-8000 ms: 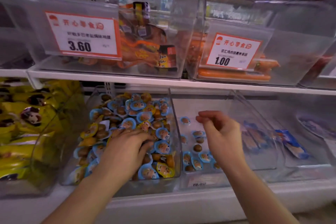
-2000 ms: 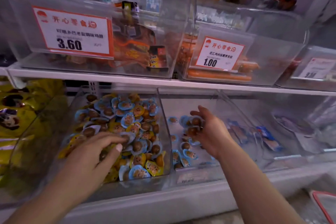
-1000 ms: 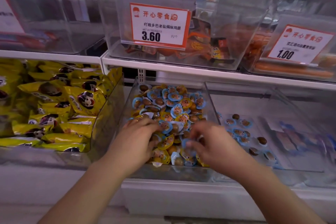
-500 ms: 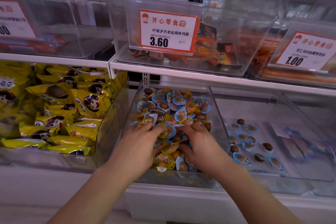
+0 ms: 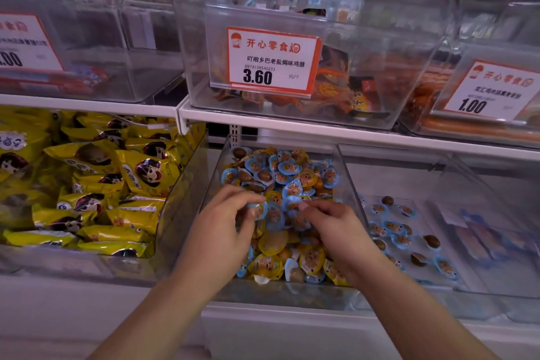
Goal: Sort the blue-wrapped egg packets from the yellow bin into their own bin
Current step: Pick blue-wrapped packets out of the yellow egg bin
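Blue-wrapped egg packets (image 5: 287,168) are still lying mixed in the middle clear bin (image 5: 217,172); the right hand (image 5: 336,231), back from the sorted bin (image 5: 438,280) at three o'clock, and the left hand (image 5: 225,225) are each pinching one with curled fingers; another transfer seems to be starting.

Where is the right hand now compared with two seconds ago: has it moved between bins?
Yes. The right hand has moved leftward, out of the sparsely filled clear bin and into the mixed bin, beside the left hand.
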